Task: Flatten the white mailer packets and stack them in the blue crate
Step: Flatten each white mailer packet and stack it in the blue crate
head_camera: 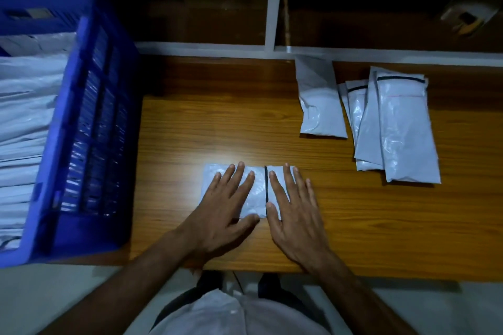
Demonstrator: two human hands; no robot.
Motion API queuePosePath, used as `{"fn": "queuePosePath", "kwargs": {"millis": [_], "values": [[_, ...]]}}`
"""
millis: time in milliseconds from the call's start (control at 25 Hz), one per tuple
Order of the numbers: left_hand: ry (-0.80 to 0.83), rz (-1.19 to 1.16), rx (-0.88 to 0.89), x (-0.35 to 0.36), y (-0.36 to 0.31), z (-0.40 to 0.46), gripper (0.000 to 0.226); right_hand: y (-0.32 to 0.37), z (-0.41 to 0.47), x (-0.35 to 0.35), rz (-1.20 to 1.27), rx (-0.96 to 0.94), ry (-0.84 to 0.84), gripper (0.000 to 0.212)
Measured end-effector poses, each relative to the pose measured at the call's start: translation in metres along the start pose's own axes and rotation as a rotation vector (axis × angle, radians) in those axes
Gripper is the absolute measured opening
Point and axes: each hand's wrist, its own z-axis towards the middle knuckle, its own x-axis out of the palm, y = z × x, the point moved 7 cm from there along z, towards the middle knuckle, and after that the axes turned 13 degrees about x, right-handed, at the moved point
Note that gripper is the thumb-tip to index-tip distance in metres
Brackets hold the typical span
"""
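Left hand (226,207) and right hand (292,212), fingers straight, press 1 white mailer packet (255,190) flat on tabletop (217,130); blue crate (89,128) at 9 o'clock.

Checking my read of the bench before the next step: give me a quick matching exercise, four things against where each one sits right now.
Things:
1. blue crate
2. mailer packet under the hands
3. loose pile of mailer packets
4. left hand

Places:
A. far right of the wooden table
B. left end of the table, packets stacked inside
C. pressed flat on the packet, left of its black strip
D. middle of the table, near the front edge

Pairs: 1-B, 2-D, 3-A, 4-C
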Motion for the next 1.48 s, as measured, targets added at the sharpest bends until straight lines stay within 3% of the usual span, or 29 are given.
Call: {"fn": "queuePosePath", "kwargs": {"millis": [80, 160, 280, 480, 600, 880, 1040, 1200, 1480], "values": [[0.128, 0.059, 0.016, -0.007, 0.014, -0.009, 0.092, -0.001, 0.000, -0.003, 0.059, -0.028, 0.047, 0.082], [0.161, 0.225, 0.036, -0.010, 0.023, -0.016, 0.084, 0.005, -0.003, -0.005, 0.068, -0.109, 0.095, 0.092], [0.177, 0.279, 0.023, -0.011, 0.026, -0.015, 0.070, 0.014, -0.001, -0.002, 0.025, -0.210, 0.091, 0.088], [0.152, 0.294, -0.034, -0.042, 0.012, -0.016, 0.068, 0.026, 0.015, -0.008, -0.017, -0.174, 0.033, 0.088], [0.160, 0.390, -0.145, -0.069, 0.003, -0.010, 0.084, 0.038, 0.028, -0.033, 0.049, -0.213, -0.015, 0.088], [-0.136, 0.535, -0.296, -0.163, -0.020, -0.020, 0.078, 0.098, 0.068, -0.107, 0.128, -0.325, -0.155, 0.083], [-0.305, 0.630, -0.234, -0.214, -0.002, -0.054, 0.073, 0.158, 0.079, -0.123, 0.175, -0.383, -0.210, 0.085], [-0.361, 0.659, -0.188, -0.258, 0.037, -0.102, 0.080, 0.229, 0.091, -0.124, 0.207, -0.454, -0.282, 0.086], [-0.417, 0.624, -0.149, -0.311, 0.162, -0.190, 0.066, 0.385, 0.120, -0.093, 0.106, -0.501, -0.356, 0.070]]}}
